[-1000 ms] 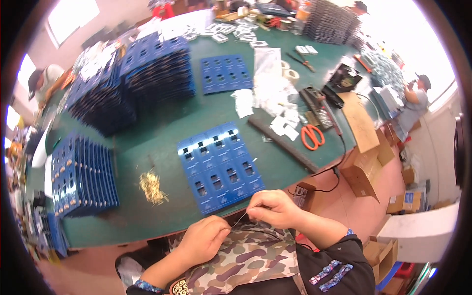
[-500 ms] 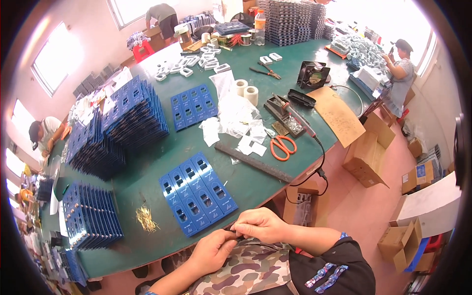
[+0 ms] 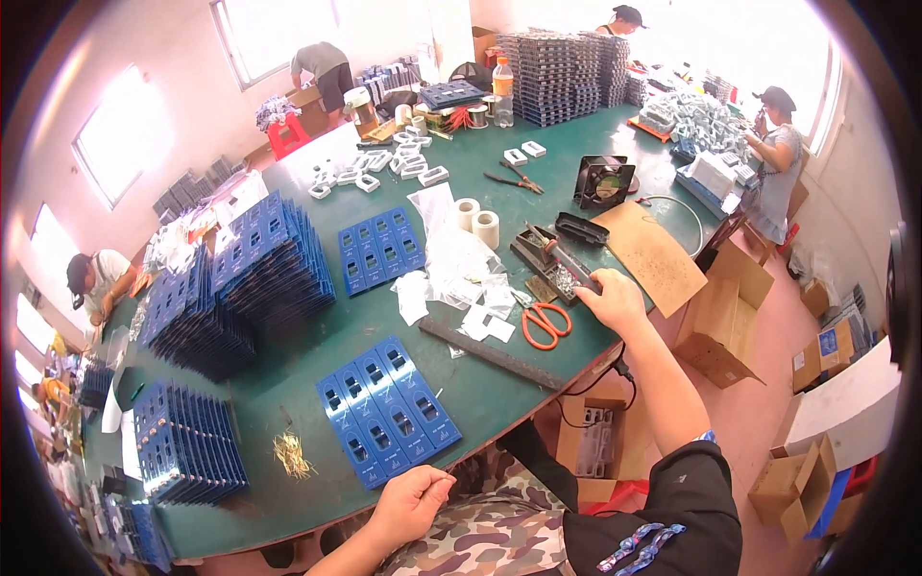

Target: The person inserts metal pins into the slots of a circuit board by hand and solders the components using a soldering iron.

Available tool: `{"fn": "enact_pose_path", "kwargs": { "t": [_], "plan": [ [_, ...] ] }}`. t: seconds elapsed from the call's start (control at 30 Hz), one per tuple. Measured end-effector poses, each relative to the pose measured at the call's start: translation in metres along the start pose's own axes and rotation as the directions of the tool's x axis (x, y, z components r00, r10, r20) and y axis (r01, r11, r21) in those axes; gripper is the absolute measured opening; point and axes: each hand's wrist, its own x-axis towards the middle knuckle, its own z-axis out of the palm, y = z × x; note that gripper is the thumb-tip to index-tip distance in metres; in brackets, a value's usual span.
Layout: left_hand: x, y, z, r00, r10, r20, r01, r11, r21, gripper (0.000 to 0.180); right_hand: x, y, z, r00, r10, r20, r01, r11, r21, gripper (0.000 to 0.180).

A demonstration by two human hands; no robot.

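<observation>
Right hand (image 3: 611, 300): stretched far out over the worktop, the grip is clenched around the dark handle of a tool (image 3: 569, 265) that lies by the black stand
Tool: long and dark, it rests on the black stand (image 3: 540, 252) near the right edge of the worktop, just beyond the orange scissors; which kind of tool it is I cannot tell for sure
Left hand (image 3: 411, 501): low at the near edge of the worktop, fingers loosely curled, the grip is released and holds nothing that I can see
Blue tray (image 3: 388, 409): flat blue panel with rows of small windows, it lies just in front of the left hand, near but apart from it
Brass pins (image 3: 292, 455): a little yellow heap to the left of the blue tray
Orange scissors (image 3: 545, 324): lying flat, just beside the right hand, on the near side of it
Black bar (image 3: 492, 353): long dark strip, lying slanted between the blue tray and the scissors
White papers (image 3: 459, 278): loose sheets and small slips spread in the middle of the worktop
Tape rolls (image 3: 477, 223): two pale rolls standing side by side behind the papers
Blue stacks (image 3: 242, 284): high piles of the same blue trays on the left part
Worktop (image 3: 317, 346): big green surface
Cardboard sheet (image 3: 659, 255): brown, flat, to the right of the stand
Other people: several persons work at the far sides of the room
</observation>
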Motion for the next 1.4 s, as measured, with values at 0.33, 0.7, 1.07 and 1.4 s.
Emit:
{"fn": "enact_pose_path", "kwargs": {
  "t": [0.33,0.7,1.07,1.4],
  "plan": [
    [0.038,0.021,0.011,0.991,0.119,0.069,-0.079,0.903,-0.423,0.014,-0.088,-0.067,-0.035,0.99,-0.016,-0.14,0.089,0.841,0.533,0.028],
    [0.083,0.017,0.048,1.0,-0.012,-0.022,-0.006,0.723,-0.691,0.015,-0.159,-0.098,-0.04,0.854,-0.413,-0.316,0.52,0.702,0.487,0.028],
    [0.069,0.011,0.03,0.997,-0.026,0.071,0.067,0.74,-0.669,0.015,-0.052,-0.071,0.019,0.896,-0.442,0.029,0.418,0.865,0.277,0.022],
    [0.067,0.011,0.016,0.996,0.068,-0.065,-0.094,0.674,-0.733,0.015,-0.133,-0.097,-0.04,0.904,-0.415,-0.103,0.316,0.487,0.814,0.007]
  ]
}}
